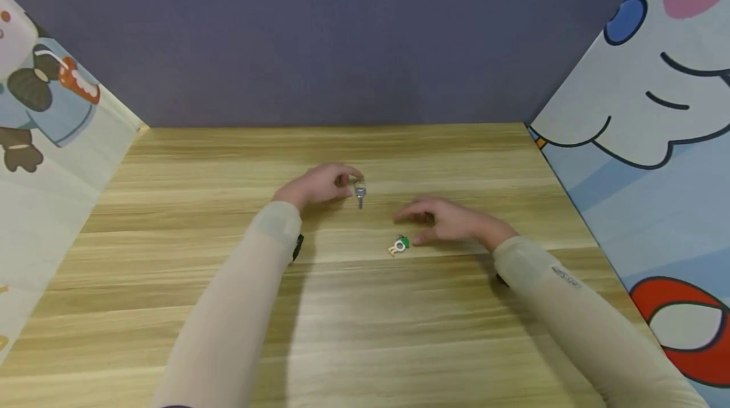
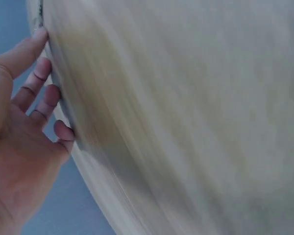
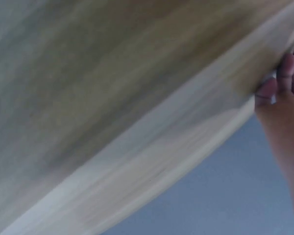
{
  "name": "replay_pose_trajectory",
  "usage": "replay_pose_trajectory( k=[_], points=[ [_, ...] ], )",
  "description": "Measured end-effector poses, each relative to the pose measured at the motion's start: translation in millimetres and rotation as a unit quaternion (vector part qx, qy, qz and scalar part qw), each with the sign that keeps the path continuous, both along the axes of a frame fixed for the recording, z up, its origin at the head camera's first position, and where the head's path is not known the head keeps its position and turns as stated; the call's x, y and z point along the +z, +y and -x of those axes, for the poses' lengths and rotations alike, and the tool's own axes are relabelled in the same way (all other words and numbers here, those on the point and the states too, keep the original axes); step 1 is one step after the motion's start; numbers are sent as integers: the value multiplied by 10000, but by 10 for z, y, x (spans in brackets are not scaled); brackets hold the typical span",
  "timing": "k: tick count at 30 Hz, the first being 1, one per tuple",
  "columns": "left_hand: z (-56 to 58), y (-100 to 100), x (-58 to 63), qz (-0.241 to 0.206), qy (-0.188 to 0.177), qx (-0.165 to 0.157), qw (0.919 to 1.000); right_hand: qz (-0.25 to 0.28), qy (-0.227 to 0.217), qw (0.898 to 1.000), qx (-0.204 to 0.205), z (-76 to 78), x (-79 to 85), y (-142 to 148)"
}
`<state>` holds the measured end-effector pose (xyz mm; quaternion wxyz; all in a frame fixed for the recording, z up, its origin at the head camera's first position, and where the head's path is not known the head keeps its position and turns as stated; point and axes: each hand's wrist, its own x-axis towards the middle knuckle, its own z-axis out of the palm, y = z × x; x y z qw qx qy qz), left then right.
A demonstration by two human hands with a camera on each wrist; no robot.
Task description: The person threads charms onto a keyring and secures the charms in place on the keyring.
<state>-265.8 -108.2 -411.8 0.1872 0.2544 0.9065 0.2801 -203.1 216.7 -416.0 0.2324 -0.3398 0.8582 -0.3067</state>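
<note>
Lying on the table, the charm sits just beside the thumb of the right hand, loosely curved and holding nothing. The left hand, thumb and index parted, has the key at its index fingertip; contact is unclear.

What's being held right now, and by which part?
Left hand is at the ring end of the key; whether it grips cannot be told. Right hand: nothing.
</note>
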Motion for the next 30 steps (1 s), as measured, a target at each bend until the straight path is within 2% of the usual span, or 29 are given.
replay_pose_trajectory(
  k=[6,9,15,21,25,30],
  points=[
    [60,-22,-56,113,-390,185,9990,-202,601,9971,433,17,-127,-35],
    [77,-3,-82,114,-517,241,9983,-309,848,9947,488,-21,-141,-46],
    [102,33,-67,-53,-716,277,9970,-362,839,9953,335,-75,-106,-54],
    [95,24,-50,-53,-582,376,9976,-450,1032,9930,342,-57,-94,-59],
    [90,13,-66,-206,-689,415,9966,-530,1007,9929,344,-42,-90,-68],
    [83,29,-57,-356,-877,413,9947,-114,969,9938,526,-46,-54,-60]
  ],
)
